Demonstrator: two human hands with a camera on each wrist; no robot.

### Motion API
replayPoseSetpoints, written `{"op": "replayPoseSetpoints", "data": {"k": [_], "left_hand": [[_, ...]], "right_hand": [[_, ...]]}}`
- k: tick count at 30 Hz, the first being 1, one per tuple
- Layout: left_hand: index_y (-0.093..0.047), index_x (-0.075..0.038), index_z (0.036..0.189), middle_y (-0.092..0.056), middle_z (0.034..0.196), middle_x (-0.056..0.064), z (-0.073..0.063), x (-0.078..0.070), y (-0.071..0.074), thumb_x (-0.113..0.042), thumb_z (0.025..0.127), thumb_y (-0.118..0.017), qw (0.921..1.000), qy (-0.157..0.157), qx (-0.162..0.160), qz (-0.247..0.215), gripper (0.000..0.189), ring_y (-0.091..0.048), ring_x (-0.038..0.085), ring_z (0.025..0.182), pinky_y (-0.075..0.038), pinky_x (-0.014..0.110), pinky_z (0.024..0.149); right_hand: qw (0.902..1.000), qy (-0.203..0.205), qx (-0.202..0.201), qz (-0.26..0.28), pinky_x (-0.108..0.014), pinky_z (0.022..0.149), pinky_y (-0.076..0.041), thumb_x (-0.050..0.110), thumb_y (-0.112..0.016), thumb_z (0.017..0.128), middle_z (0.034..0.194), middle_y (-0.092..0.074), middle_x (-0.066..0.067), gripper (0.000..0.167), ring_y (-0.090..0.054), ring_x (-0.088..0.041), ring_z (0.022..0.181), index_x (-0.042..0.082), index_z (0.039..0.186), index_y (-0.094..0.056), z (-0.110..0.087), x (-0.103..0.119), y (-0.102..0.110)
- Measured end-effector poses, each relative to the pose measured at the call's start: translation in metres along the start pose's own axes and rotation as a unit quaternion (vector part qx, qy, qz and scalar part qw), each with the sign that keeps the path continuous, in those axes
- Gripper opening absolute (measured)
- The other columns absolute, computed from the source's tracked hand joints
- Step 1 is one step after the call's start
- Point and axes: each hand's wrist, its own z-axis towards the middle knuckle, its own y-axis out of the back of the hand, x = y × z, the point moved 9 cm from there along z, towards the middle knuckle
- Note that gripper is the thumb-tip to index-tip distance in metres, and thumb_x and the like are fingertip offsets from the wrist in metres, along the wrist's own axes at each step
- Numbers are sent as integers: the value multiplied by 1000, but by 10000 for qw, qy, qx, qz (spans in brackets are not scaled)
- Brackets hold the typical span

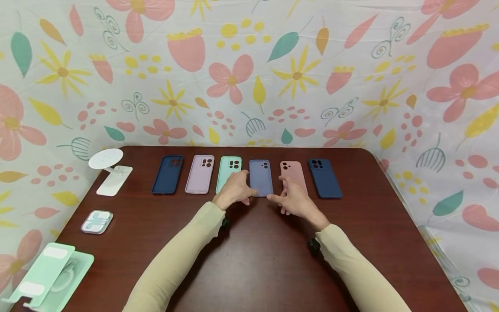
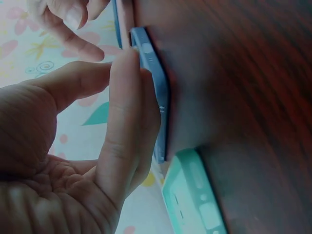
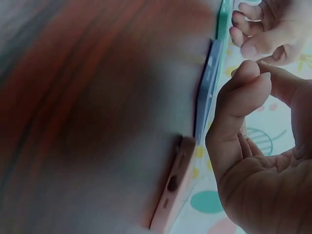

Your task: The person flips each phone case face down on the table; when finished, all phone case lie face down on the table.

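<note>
A row of phone cases lies along the back of the table. In the middle, a grey-blue phone case (image 1: 260,178) lies flat between my two hands. My left hand (image 1: 234,189) is at its left side, partly covering the mint green phone case (image 1: 227,168), its thumb by the lower edge. Over the left part of the pink phone case (image 1: 295,171) reaches my right hand (image 1: 295,200), thumb near the grey-blue case's lower right corner. Both wrist views show bent, relaxed fingers with nothing gripped; whether the fingertips touch the grey-blue case (image 2: 159,92) I cannot tell.
Left of the row lie a lilac case (image 1: 199,175) and a navy case (image 1: 166,177); a dark blue case (image 1: 326,180) ends it at right. Along the left edge are a white stand (image 1: 114,180), a small clear box (image 1: 97,222) and a mint green folding stand (image 1: 81,271).
</note>
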Motion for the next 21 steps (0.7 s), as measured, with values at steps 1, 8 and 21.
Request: {"op": "replayPoseSetpoints", "data": {"k": [1, 8, 21], "left_hand": [[-35, 0, 168, -78, 72, 3, -6, -4, 2, -26, 91, -85, 10000, 56, 49, 50, 95, -77, 14, 56, -64, 26, 95], [-45, 8, 158, -80, 104, 20, -32, -25, 10, -13, 94, -84, 9998, 95, 77, -132, 77, -77, 15, 54, -67, 31, 93], [-56, 7, 143, -77, 105, 21, -33, -31, 4, -9, 96, -83, 9992, 355, 195, -60, 57, -77, 17, 55, -66, 38, 97]], "right_hand": [[10000, 1, 23, 7, -36, 53, -60, 32, -80, 101, 75, -69, -11, 90, -66, -19, 51, 1, 168, -28, 1, 1, -2], [9992, -239, 286, -142, -34, 51, -60, 31, -80, 100, 68, -70, -9, 96, -67, -20, 50, -4, 168, -23, 15, 1, -18], [9925, -1152, 395, -88, -29, 48, -60, 25, -84, 97, 61, -62, -6, 105, -60, -12, 45, 0, 172, -14, 25, -1, -30]]}}
